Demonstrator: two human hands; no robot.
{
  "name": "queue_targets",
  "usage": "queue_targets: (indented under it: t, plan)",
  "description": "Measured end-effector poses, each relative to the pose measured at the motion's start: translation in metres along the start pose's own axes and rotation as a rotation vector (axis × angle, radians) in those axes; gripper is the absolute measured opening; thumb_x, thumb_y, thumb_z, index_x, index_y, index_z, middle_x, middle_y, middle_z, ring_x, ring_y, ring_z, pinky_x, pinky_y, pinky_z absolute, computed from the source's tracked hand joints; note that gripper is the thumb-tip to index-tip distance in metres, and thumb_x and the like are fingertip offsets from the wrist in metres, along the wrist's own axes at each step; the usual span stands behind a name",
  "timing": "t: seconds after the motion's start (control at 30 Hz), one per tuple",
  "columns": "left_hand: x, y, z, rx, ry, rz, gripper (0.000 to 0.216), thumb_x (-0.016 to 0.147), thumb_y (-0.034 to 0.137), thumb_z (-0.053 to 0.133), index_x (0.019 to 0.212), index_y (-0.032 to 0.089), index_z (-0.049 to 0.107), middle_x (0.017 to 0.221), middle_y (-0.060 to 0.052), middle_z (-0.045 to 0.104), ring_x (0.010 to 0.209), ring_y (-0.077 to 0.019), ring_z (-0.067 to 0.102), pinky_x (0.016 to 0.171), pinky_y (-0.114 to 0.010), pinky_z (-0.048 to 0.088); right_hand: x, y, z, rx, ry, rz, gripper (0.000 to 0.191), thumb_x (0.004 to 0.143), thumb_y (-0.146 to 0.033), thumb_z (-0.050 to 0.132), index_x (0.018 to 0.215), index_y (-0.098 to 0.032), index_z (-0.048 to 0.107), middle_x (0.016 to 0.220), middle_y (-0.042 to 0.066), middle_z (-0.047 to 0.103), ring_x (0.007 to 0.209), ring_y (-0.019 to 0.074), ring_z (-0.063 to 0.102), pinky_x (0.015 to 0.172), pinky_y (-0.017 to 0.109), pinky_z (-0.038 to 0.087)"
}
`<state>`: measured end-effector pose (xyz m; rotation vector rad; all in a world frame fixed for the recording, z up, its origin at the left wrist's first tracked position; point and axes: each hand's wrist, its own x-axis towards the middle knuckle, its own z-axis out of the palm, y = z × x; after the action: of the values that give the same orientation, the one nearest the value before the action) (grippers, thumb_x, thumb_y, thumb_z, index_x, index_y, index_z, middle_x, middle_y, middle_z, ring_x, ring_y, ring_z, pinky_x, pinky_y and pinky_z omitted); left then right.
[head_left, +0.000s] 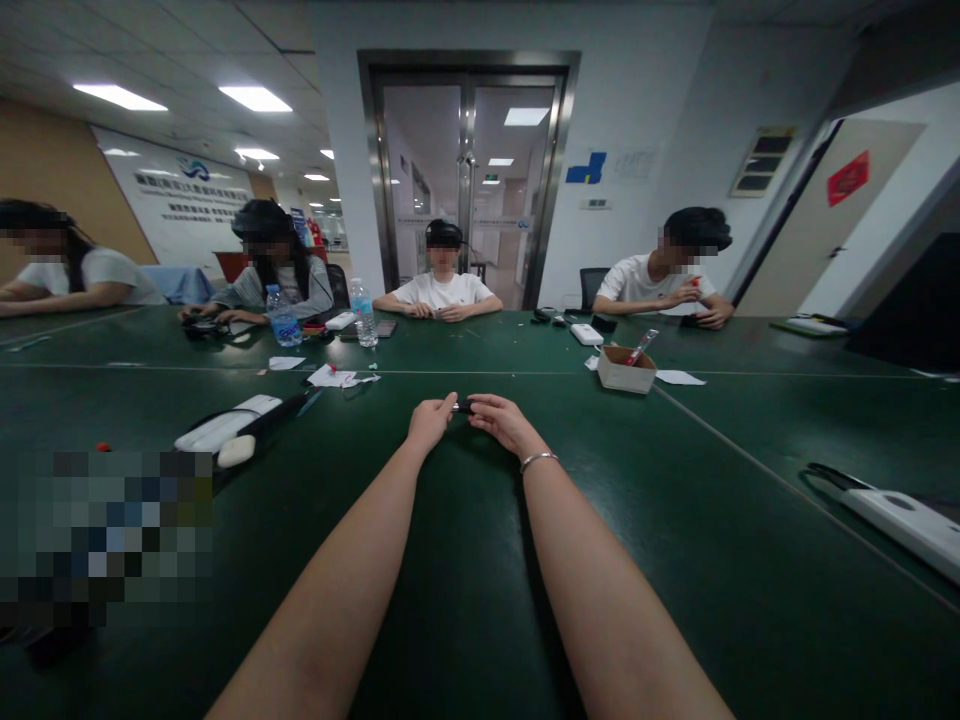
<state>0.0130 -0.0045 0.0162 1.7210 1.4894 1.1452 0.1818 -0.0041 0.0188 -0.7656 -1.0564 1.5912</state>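
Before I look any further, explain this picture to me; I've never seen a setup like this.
There is no machine, just a person at work. The single picture comes from a camera on that person's head, looking forward and down. The left hand and the right hand, which has a bracelet at its wrist, hold a small dark object between them, too small to identify. Farther off on the green table stand two plastic bottles and an open box. Four other people sit beyond.

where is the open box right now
In the head view, the open box stands right of centre on the green table, beyond and to the right of the right hand, with white paper just to its right.
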Motion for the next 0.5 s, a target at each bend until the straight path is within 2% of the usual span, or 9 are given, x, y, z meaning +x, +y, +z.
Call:
queue_targets:
  t: [0.3,0.5]
  plan:
    - [0.007,-0.010,0.008,-0.087,0.001,-0.003,0.053,0.079,0.063,0.039,0.060,0.017,0.055,0.050,0.000,0.052,0.047,-0.0125,0.048,0.052,-0.024,0.036,0.001,0.001,-0.001,0.008,0.013,-0.004,0.017,0.075,-0.004,0.067,0.091,-0.011,0.066,0.071,0.004,0.068,0.058,0.0103,0.065,0.059,0.018,0.056]
    - [0.007,-0.011,0.009,-0.148,-0.013,0.017,0.044,0.079,0.057,0.045,0.070,0.016,0.058,0.059,-0.001,0.056,0.053,-0.0119,0.050,0.051,-0.023,0.038,0.000,-0.001,0.001,0.014,0.042,0.004,0.017,0.072,-0.004,0.070,0.087,-0.011,0.065,0.072,0.004,0.068,0.058,0.0106,0.065,0.058,0.019,0.056]
